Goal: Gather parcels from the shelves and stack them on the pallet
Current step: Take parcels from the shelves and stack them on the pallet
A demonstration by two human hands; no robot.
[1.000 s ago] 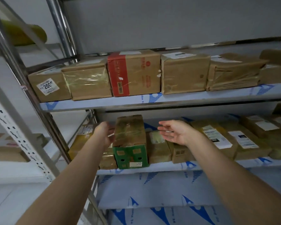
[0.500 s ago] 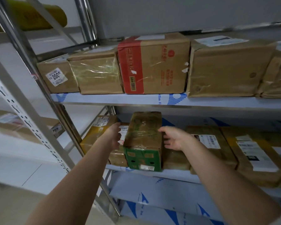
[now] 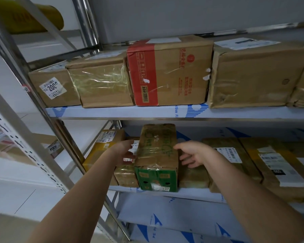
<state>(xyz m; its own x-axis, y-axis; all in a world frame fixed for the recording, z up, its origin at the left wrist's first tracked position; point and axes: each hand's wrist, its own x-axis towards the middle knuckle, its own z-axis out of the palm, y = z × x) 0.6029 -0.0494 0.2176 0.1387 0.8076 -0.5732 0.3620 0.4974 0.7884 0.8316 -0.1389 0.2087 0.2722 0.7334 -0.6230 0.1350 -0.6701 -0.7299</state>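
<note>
Right hand (image 3: pixel 194 154): fingers (image 3: pixel 186 157) spread and near straight, thumb tip on the top right edge of the tall tape-wrapped brown parcel with a green printed front (image 3: pixel 157 155), fingertips at its right side; contact there is hard to confirm, no closed grip. Left hand (image 3: pixel 124 151): flat against the parcel's left face, fingers hidden behind the box, so cannot tell how far they curl. Both forearms come in from 6 o'clock, one each side of the box.

The parcel stands upright at the front edge of the lower white-and-blue film-covered metal shelf (image 3: pixel 165 193), taller than its neighbours. At its 9 o'clock: a low brown taped parcel (image 3: pixel 125 174), touching, then a yellowish padded parcel with a white label (image 3: pixel 102 148). At 3 o'clock: a low brown parcel (image 3: pixel 194 178) under the right hand, then a flat brown parcel with a barcode label (image 3: pixel 235 158).

At 12 o'clock, the upper shelf (image 3: pixel 147 111) carries a row of boxes: brown carton with a "200" sticker (image 3: pixel 54 86), tape-glossed brown carton (image 3: pixel 102 85), red-banded brown carton with red print (image 3: pixel 168 72), large plain brown carton (image 3: pixel 253 76). At 10 o'clock, a slanted perforated steel upright (image 3: pixel 25 137). At 11 o'clock, a yellow roll (image 3: pixel 33 20) high on the rack.
</note>
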